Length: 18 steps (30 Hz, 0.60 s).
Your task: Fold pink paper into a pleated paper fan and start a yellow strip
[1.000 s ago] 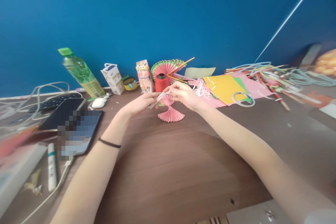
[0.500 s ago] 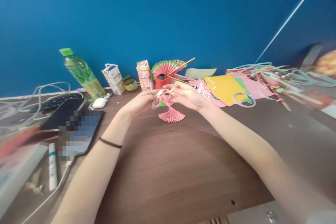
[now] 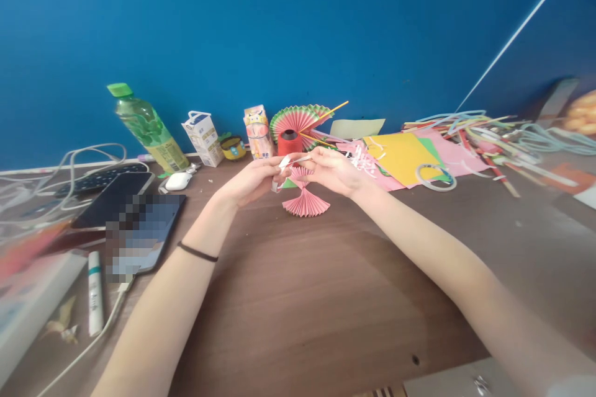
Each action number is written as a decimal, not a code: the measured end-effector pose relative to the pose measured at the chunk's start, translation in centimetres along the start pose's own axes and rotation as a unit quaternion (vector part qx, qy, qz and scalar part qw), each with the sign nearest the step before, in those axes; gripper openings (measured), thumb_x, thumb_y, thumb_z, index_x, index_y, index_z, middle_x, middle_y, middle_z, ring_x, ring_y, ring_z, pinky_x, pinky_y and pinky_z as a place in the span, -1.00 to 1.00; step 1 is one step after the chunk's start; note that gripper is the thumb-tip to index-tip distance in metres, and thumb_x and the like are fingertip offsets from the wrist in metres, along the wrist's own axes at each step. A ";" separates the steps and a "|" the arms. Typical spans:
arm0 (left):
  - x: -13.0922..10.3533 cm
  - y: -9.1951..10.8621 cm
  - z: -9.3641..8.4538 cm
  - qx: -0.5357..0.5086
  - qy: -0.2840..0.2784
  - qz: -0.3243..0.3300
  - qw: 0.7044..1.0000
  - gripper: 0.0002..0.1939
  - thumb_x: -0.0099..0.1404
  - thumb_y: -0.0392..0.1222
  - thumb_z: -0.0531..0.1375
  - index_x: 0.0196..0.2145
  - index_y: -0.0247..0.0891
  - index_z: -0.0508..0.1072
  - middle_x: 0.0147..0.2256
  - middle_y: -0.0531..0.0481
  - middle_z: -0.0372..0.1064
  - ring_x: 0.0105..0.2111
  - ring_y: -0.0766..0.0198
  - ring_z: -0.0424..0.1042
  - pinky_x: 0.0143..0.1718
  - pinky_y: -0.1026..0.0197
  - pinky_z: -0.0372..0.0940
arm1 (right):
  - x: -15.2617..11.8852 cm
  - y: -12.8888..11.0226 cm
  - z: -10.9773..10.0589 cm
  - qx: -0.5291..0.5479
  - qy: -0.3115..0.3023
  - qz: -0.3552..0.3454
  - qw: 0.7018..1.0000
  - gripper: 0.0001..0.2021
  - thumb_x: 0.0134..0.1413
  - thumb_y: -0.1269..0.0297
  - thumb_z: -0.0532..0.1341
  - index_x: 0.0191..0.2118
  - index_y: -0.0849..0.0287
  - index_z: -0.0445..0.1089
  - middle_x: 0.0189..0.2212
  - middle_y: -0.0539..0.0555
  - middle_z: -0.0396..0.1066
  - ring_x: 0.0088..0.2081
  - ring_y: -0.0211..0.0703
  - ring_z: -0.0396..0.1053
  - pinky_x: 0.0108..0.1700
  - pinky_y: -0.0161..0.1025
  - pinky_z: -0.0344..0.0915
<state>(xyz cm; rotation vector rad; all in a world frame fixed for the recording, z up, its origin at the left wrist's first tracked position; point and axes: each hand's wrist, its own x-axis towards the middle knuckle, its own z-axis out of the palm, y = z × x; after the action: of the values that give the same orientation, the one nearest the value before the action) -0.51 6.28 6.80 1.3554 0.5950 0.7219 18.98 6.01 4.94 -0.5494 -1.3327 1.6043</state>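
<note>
My left hand [image 3: 251, 178] is closed on a white tape-like strip [image 3: 285, 162], part of which loops below the fingers. The strip runs across to my right hand [image 3: 333, 171], whose thumb and fingertips pinch its other end. Just below and between the hands lies a pink pleated paper [image 3: 306, 205] shaped like a bow, its upper part partly hidden by my fingers. Behind the hands stands a red thread cone [image 3: 289, 144]. A green-edged pink paper fan [image 3: 295, 121] leans against the wall behind it.
A green bottle [image 3: 151, 130], a milk carton [image 3: 203, 138] and a pink carton [image 3: 259, 132] line the wall at left. A phone [image 3: 158, 229] and marker [image 3: 95, 294] lie nearer. Coloured paper [image 3: 395, 158], a clear ring [image 3: 435, 178] and loose strips [image 3: 488, 136] lie right.
My right fingers have drawn closer together on the strip, and the strip between my hands looks straighter. The whole view has shifted slightly; the pink pleated paper stays in place.
</note>
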 end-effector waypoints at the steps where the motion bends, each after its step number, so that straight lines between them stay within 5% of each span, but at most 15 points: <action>1: 0.0 0.0 0.0 0.005 0.001 0.000 1.000 -0.62 0.17 -0.39 0.03 -0.06 -0.38 0.40 -0.52 0.08 0.06 -0.54 0.43 0.01 -0.47 0.31 0.05 | 0.0 0.1 -0.1 -0.003 0.000 -0.003 1.000 -0.74 0.09 0.27 0.14 -0.51 0.11 0.02 -0.09 0.10 0.42 -0.02 -0.09 0.35 -0.09 0.04 0.33; 6: 0.1 -0.1 0.3 0.141 0.036 0.004 0.989 -0.65 0.13 -0.33 0.04 -0.11 -0.35 0.42 -0.49 0.05 0.19 -0.52 0.41 0.08 -0.44 0.28 0.07 | 0.3 0.3 -0.2 -0.090 0.023 -0.025 0.995 -0.75 0.13 0.20 0.10 -0.49 0.10 0.04 -0.19 0.09 0.46 -0.08 -0.14 0.39 0.01 0.02 0.26; 11: 0.2 0.2 1.5 0.356 0.122 -0.006 0.926 -0.65 0.18 -0.29 -0.02 -0.08 -0.33 0.37 -0.39 0.00 0.36 -0.46 0.35 0.19 -0.32 0.24 0.13 | 0.2 0.5 0.8 -0.267 0.120 -0.097 0.951 -0.81 0.13 0.16 0.10 -0.39 0.11 0.10 -0.28 0.08 0.44 -0.12 -0.15 0.39 0.02 -0.03 0.22; 18: 0.7 -0.5 1.7 0.367 0.127 -0.009 0.922 -0.72 0.20 -0.24 -0.02 -0.18 -0.32 0.38 -0.36 -0.05 0.40 -0.46 0.32 0.27 -0.32 0.21 0.18 | -0.8 0.8 2.4 -0.339 0.124 -0.082 0.929 -0.75 0.08 0.11 0.14 -0.39 0.07 0.03 -0.43 0.00 0.36 -0.18 -0.10 0.40 -0.13 -0.11 0.28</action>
<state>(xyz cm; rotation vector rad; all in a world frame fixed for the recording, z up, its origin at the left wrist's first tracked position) 1.29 5.72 6.58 1.9519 1.1623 0.6911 17.05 4.13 4.75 -0.9869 -1.6738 0.8714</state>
